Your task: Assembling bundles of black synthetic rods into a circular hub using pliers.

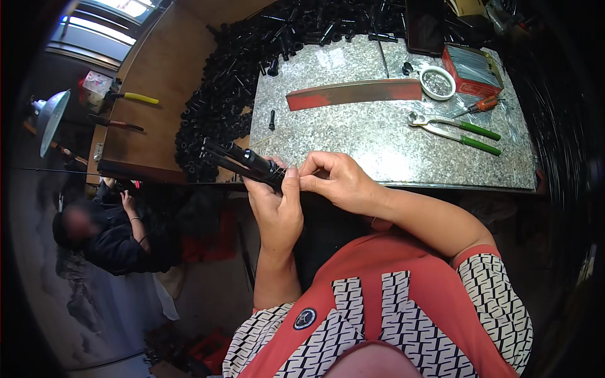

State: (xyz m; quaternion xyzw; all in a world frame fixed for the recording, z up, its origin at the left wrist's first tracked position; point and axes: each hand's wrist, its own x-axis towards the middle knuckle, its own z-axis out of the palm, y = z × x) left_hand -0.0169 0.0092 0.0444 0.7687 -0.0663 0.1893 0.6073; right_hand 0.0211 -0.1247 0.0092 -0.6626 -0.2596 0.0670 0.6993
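Just in front of the worktop's near edge, my left hand (275,211) is wrapped round a black assembly of thin rods and tubes (252,162), which looks like part of an umbrella frame. Its rods point up and to the left, away from me. My right hand (343,183) is closed in a pinch at the near end of this assembly, close to my left thumb. Whatever lies between those right fingertips is too small or hidden to make out. On the worktop beyond my hands stands one small black part (272,120).
The speckled stone worktop (340,135) carries a worn red strip (353,93), a white bowl of small metal pieces (437,83), green-handled pincers (457,131), a screwdriver (484,104) and a red box (471,70). Black parts (214,107) heap up behind and left. Another person (113,236) sits at left.
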